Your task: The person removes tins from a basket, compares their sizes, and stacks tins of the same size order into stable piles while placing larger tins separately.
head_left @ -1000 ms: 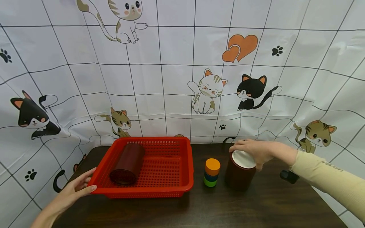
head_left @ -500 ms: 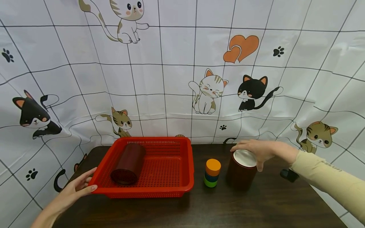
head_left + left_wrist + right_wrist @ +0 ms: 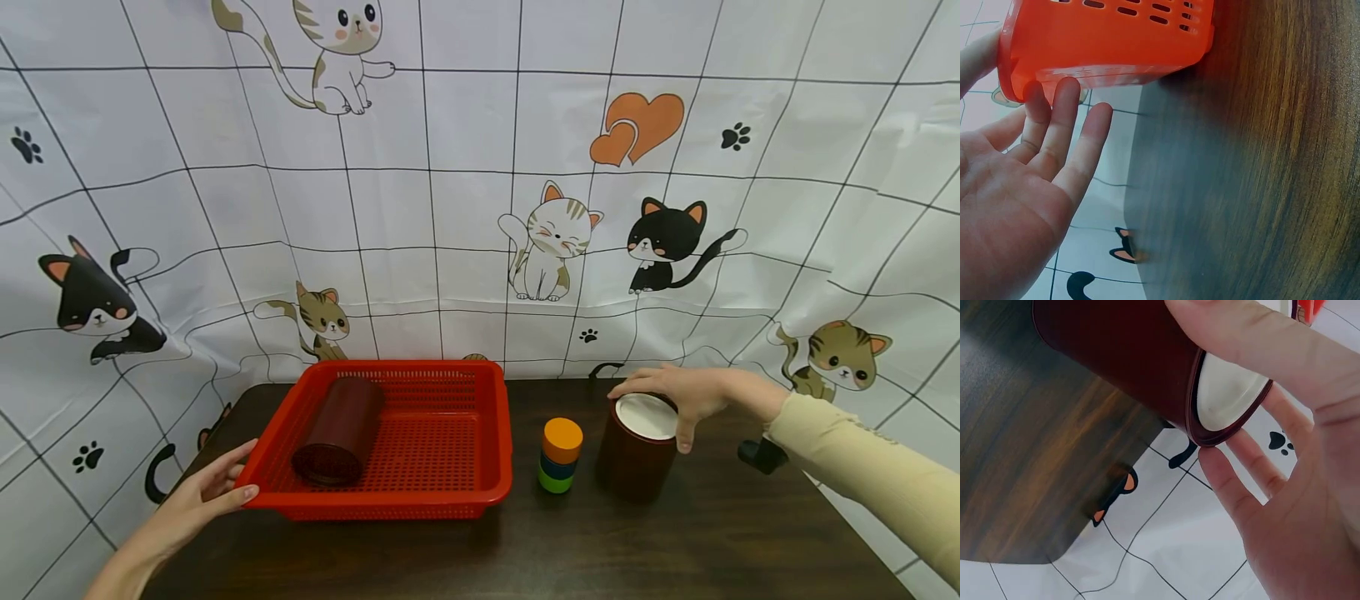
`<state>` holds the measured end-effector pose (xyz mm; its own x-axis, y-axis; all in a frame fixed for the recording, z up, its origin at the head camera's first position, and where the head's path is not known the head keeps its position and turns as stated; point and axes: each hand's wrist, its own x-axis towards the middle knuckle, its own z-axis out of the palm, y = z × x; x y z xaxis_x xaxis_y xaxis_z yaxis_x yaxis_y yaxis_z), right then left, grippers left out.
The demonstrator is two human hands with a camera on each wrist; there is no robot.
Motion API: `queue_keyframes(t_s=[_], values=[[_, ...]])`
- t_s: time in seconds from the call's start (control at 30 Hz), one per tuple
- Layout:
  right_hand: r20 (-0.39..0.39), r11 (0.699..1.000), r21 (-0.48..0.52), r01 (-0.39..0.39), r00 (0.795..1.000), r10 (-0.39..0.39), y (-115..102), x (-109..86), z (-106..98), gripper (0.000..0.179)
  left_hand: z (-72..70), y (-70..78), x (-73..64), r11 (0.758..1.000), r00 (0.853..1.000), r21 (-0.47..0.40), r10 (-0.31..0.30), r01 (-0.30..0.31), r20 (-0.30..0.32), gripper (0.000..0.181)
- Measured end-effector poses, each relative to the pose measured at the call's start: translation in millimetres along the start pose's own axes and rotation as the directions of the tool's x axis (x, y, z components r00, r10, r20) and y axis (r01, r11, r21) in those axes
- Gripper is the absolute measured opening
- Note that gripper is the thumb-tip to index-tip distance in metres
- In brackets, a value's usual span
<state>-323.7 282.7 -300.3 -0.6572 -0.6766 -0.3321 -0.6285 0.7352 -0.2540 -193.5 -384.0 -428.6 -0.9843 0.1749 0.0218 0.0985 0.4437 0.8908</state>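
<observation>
In the head view, my left hand (image 3: 187, 508) holds the left rim of a red plastic basket (image 3: 375, 500), thumb at the front corner. The left wrist view shows that hand's fingers (image 3: 1088, 147) extending below the rim, the thumb on the rim's other side. A dark maroon cylindrical canister (image 3: 341, 429) lies on its side inside the basket. To the right, a second dark maroon canister (image 3: 633, 467) with a white top stands upright on the table. My right hand (image 3: 697, 406) grips this canister's upper edge from above, thumb on one side and fingers (image 3: 1229, 481) opposite.
Between basket and standing canister is a small stack of orange, blue and green round pieces (image 3: 560, 454). All stand on a dark wooden table (image 3: 525, 558). A white curtain (image 3: 450, 208) printed with cats hangs behind it. Something black (image 3: 762, 456) shows beneath my right wrist.
The head view has shifted slightly, so everything appears a little further right. Both hands keep their holds, and neither the basket nor the canisters visibly move on the table.
</observation>
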Motion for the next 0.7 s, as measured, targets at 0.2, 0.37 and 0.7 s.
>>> queue_keyframes(t_s=[0.2,0.37,0.7], values=[[-0.004,1.000,0.025,-0.004,1.000,0.004,0.9,-0.5,-2.0,0.110,-0.1,0.6,1.4,1.000,1.000,0.009,-0.001,0.001,-0.007,0.068],[0.000,1.000,0.016,-0.002,1.000,0.002,0.8,0.3,-2.6,0.110,-0.1,1.1,1.7,1.000,1.000,0.006,-0.009,0.009,-0.002,0.069],[0.008,1.000,0.013,-0.011,1.000,0.011,1.9,3.1,-2.2,0.109,-0.3,0.5,0.2,1.000,1.000,0.008,-0.009,0.009,-0.004,0.069]])
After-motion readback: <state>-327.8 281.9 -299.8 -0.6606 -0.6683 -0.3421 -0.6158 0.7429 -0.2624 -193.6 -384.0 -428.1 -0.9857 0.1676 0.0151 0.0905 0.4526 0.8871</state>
